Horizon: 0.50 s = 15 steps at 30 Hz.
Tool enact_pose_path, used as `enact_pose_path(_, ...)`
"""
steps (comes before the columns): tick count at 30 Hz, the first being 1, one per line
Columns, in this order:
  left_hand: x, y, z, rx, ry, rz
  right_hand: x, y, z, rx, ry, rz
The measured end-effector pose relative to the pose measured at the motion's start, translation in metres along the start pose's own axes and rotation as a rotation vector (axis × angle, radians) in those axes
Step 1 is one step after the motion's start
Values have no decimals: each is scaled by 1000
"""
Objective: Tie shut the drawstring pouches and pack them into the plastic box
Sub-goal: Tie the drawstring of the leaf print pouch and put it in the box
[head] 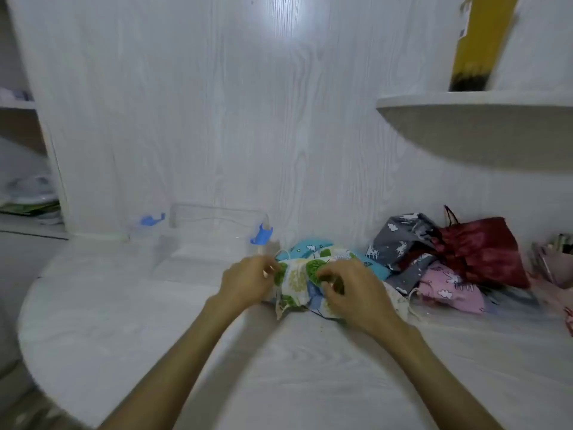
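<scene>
A white pouch with green trees [297, 282] lies on the white table [155, 321], held between both hands. My left hand [248, 279] pinches its left edge by the cord. My right hand [353, 293] grips the cloth on its right side with curled fingers. Behind it lies a light blue pouch [305, 246]. To the right sits a heap with a grey pouch [400, 240], a dark red pouch [477, 252] and a pink pouch [449, 287]. The clear plastic box [217, 225] with blue latches stands open at the back left.
The white wall stands close behind the box and the pouches. A rounded shelf [477, 103] juts out above the heap at the right, with a yellow object [480, 41] on it. The table's curved edge runs along the left. Small items [555, 259] stand at the far right.
</scene>
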<state>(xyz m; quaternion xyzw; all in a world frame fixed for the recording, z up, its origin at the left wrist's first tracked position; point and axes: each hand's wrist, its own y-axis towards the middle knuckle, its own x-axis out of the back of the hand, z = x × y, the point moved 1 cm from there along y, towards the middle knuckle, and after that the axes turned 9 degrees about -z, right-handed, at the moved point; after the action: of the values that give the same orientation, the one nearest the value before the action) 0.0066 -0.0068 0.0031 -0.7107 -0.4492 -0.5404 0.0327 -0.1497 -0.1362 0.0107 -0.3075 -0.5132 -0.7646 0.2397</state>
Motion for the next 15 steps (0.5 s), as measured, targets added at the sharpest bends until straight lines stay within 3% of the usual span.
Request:
enact_pose_path(3,-29,-5,5,-41,-43,101,-32,-9,-14,59,-93,11)
enact_pose_path(6,-74,3,22,-129,-152,149,-62,-13,-40,-7,-210,83)
enact_pose_path(11,-96,6,11,62,-491,-141,-82,-16,-76,-103,-266,105)
enact_pose_path(13,-90,9,5,165,-770,-151,-78,-15,-79,-108,-233,55)
enact_pose_path(15,-77,12,1,272,-1005,-42,-68,-11,-79,-113,-209,-27)
